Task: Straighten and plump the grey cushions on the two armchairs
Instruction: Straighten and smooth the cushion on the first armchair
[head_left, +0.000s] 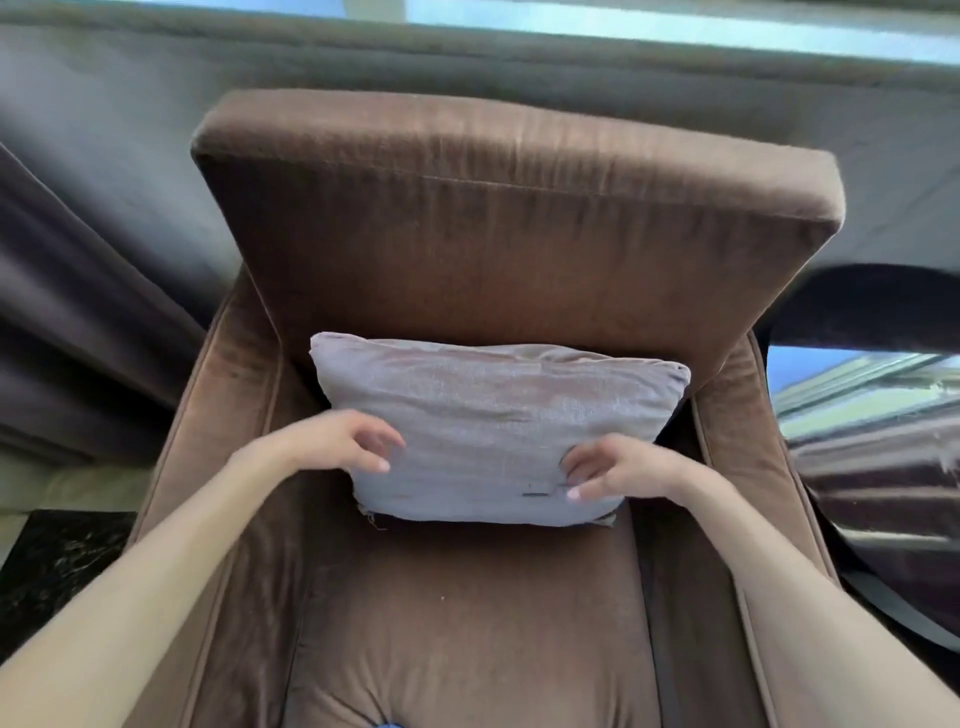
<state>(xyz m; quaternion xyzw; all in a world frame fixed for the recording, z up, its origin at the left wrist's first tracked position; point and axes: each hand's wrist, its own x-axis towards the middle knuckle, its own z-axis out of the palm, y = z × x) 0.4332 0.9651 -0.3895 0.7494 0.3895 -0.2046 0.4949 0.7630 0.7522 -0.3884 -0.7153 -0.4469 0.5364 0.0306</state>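
A grey cushion stands upright on the seat of a brown armchair, leaning against the backrest. My left hand is at the cushion's lower left edge, its fingers loosely curved over the front face and its thumb lying near the edge, with no fabric gripped. At the lower right corner, my right hand has its fingers dug into the fabric and its thumb beneath them, pinching the cushion. Only one armchair is in view.
Dark grey curtains hang behind and to the left of the chair. A glossy dark surface lies to the right of the armrest. A dark stone slab sits low on the left.
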